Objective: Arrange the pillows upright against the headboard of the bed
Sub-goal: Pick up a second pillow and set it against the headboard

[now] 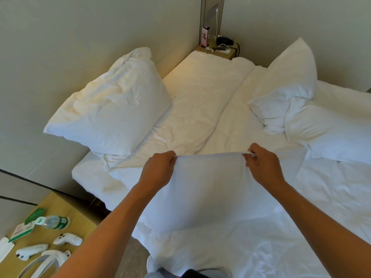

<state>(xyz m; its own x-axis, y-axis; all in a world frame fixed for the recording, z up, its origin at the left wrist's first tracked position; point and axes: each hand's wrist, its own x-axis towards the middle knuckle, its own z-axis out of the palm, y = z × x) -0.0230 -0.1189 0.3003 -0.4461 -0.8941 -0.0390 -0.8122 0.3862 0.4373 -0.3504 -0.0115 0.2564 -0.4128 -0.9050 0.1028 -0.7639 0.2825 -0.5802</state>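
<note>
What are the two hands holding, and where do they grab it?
A white pillow. The left hand and right hand each pinch one end of its top edge.

Bright, even room light; wide-angle view w/ bent edges.

Warm yellowish glow falls on the left pillow and bedding by the headboard; right pillow reads cooler, bluish-white. Shadows soft, mostly under the left pillow and beside the bed. Whites near blown out, creases faint. Slight softness overall; straight wall lines curve toward frame edges. Nightstand items small, unclear.
</note>
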